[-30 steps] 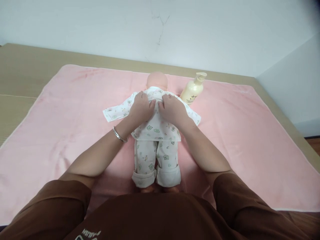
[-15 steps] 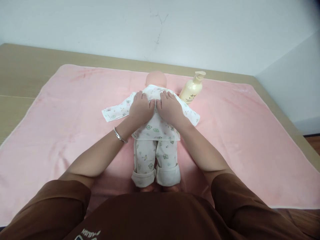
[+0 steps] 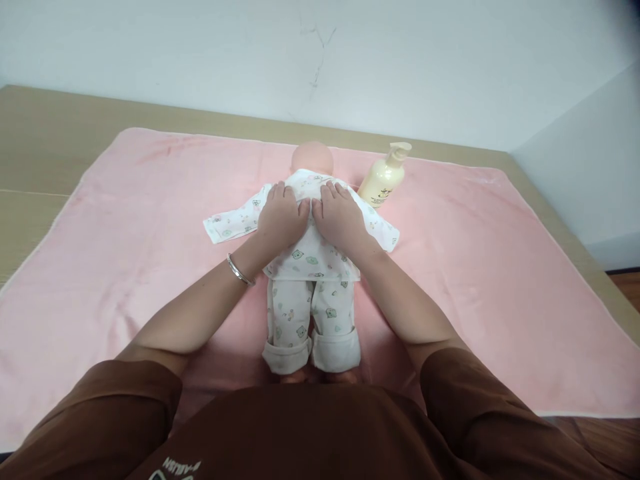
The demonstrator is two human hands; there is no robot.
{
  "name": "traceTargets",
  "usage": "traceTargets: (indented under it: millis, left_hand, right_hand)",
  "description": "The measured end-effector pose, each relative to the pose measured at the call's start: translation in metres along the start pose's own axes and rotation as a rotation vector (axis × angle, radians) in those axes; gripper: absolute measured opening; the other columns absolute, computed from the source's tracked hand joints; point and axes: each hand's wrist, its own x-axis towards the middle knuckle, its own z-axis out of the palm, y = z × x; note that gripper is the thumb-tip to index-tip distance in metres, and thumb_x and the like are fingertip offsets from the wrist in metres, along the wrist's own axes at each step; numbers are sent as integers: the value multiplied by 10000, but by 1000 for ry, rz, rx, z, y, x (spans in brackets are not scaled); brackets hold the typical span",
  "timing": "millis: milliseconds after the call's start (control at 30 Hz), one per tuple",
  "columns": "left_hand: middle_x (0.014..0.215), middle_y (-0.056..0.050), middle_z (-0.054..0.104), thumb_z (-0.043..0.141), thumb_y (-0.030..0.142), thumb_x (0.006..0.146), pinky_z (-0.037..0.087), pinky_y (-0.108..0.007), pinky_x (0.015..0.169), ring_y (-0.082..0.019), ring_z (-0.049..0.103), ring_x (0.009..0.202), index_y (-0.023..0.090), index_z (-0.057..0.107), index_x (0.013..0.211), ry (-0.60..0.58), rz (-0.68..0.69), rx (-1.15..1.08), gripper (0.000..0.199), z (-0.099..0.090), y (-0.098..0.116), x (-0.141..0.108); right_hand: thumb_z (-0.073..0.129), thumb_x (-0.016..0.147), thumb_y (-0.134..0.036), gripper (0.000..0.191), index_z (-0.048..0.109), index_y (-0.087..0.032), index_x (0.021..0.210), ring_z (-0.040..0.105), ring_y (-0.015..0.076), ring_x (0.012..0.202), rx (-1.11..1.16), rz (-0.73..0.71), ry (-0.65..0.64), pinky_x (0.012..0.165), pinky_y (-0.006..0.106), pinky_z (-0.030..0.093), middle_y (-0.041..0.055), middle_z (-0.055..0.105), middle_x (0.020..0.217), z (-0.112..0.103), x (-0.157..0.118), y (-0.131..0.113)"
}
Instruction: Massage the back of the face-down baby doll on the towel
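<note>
A baby doll (image 3: 313, 159) lies face down, its bald head away from me. It wears a white printed shirt (image 3: 311, 257) and matching trousers (image 3: 333, 310) with thick turned-up cuffs; the feet just show below them. Flat on the left side of the doll's upper back rests my left hand (image 3: 284, 215), fingers pointing at the head. My right hand (image 3: 339, 213) lies the same way on the right side. The thumbs point toward each other near the middle of the back. Both hands are open and hold nothing.
Under the doll a pink blanket (image 3: 480, 287) is spread over a wooden table (image 3: 60, 127). A cream pump bottle (image 3: 384, 177) stands on the blanket, right of the doll's head. Behind the table rises a pale wall (image 3: 200, 60) with a crack.
</note>
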Motion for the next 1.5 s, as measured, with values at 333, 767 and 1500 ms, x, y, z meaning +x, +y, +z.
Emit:
traceTargets:
  millis: [333,767,1500]
  left_hand:
    - [1161,-218,671,444,392,981,492,-530,1092,-362,591,1234,104,655,1047,-207,48,35,363,-36,10,-7]
    - [1116,-176,640,396,316,995,460,-523,1108,-331,576,1182,128,642,1036,-206,113,7,312,-26,-5,12]
    - [1568,-265,458,323,376,1033,291,-510,1291,-329,384,1523,-19,486,1449,-82,26,-69,596,-2,-13,12]
  right_hand:
    - [253,1052,-341,604,419,12,1513,355,332,1524,50,-32,-83,1284,541,205,211,436,1597,-6,11,13]
    - [288,1062,-315,542,516,34,1408,457,370,1444,-46,4,-47,1240,525,267,268,524,1503,-16,-11,-11]
    - [314,1061,-330,476,669,-31,1167,602,347,1250,-76,-16,-31,1160,488,373,223,694,1248,-16,-1,0]
